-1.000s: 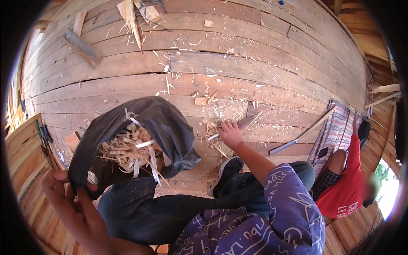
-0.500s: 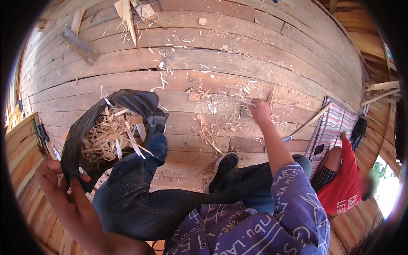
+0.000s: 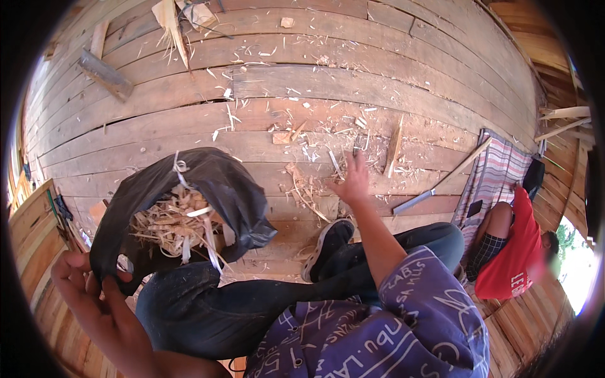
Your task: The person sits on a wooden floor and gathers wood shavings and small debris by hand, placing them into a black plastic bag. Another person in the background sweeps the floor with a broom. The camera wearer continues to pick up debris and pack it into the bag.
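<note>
At eight o'clock our left hand (image 3: 116,320) pinches, between thumb and fingers, the rim of a thin, wrinkled black plastic bag (image 3: 220,173), which gapes at nine o'clock and contains curled, ribbon-like wood shavings (image 3: 170,225). Toward three o'clock, near the centre, our right hand (image 3: 354,184) is unclenched, its fingers stretched over loose chips (image 3: 300,184) on the rough plank floor (image 3: 328,88); whether they touch, we cannot tell. Near it, at two o'clock, we see a flat, pointed splinter (image 3: 395,148)
</note>
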Demonstrator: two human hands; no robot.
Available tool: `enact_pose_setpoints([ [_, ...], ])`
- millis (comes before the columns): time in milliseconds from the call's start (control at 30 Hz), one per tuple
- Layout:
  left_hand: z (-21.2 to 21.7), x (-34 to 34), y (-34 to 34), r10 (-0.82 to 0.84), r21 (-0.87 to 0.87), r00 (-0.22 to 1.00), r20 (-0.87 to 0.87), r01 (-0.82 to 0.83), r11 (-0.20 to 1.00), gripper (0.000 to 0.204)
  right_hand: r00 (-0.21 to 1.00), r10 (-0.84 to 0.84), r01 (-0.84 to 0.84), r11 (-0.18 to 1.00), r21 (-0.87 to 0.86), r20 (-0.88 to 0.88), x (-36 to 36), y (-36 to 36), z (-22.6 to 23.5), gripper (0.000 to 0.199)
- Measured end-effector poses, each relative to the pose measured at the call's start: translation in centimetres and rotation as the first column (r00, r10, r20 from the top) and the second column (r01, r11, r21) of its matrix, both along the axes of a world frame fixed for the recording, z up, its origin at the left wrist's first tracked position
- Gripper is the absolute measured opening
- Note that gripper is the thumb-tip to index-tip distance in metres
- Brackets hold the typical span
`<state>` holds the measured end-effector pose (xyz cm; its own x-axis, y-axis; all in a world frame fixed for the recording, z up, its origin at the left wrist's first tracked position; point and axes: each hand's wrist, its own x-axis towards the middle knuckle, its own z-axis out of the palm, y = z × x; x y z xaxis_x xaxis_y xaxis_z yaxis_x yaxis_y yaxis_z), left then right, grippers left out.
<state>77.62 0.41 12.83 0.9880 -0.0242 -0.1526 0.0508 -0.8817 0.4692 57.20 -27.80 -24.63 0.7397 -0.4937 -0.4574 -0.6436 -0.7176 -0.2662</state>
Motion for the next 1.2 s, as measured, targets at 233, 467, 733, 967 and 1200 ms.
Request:
enact_pose_setpoints([
  [233,-0.3,-0.9,1.4,0.021,0.07,0.999,0.042,-0.024,0.997,0.039,0.992,-0.02,0.028,0.997,0.066,-0.121,-1.2,8.6,-1.3,0.111],
  [467,0.0,-1.5,2.5,0.151,0.011,0.988,-0.025,-0.151,0.988,0.039,0.97,0.209,-0.205,0.978,-0.048,0.12,-2.8,12.7,-3.4,0.062],
  [733,0.0,-0.7,2.2,0.171,-0.086,0.983,-0.063,-0.176,0.981,0.039,0.94,0.272,-0.3,0.946,0.12,0.206,-3.2,10.0,-4.5,0.028],
  [967,-1.7,1.5,0.8,0.019,-0.18,1.0,-0.015,-0.021,0.983,0.041,0.929,-0.094,-0.013,0.959,0.285,0.359,0.2,7.0,-2.7,0.02],
  [1200,-2.3,4.1,-0.3,-0.083,-0.215,0.991,-0.109,0.058,0.975,0.044,0.636,-0.64,0.03,0.579,0.815,0.431,16.1,2.8,19.3,0.019],
])
